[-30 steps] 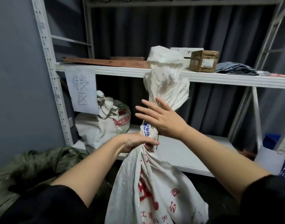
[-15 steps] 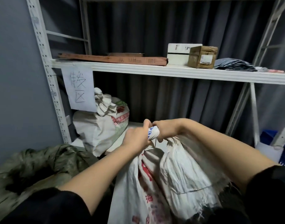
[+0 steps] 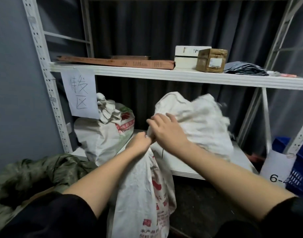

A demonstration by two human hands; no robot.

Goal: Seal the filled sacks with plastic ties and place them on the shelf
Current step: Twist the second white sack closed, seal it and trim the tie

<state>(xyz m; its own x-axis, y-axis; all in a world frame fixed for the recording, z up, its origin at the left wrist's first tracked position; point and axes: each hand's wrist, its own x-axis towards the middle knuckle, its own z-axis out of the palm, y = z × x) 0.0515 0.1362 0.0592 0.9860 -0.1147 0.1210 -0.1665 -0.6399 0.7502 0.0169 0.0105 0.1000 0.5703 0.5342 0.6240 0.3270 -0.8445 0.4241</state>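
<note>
A white woven sack (image 3: pixel 144 194) with red print stands on the floor in front of the shelf. My left hand (image 3: pixel 139 142) is clenched around its gathered neck. My right hand (image 3: pixel 166 130) grips the neck just above and beside it, with the sack's loose top (image 3: pixel 198 121) flopped over to the right above the lower shelf board (image 3: pixel 190 172). A thin dark strand hangs below my right wrist; I cannot tell if it is a tie. A second sack (image 3: pixel 102 133), with its top bunched, sits at the left end of the lower shelf.
The upper shelf (image 3: pixel 164 75) carries a long flat brown box, a white box and a brown carton (image 3: pixel 211 60). A paper sign (image 3: pixel 79 95) hangs at left. Green fabric (image 3: pixel 35 172) lies on the floor at left. Blue crates (image 3: pixel 300 169) stand at right.
The sack's loose top stood upright, was pulled down toward me, and now lies flopped to the right. My right hand went from open to gripping the neck; my left hand kept its hold.
</note>
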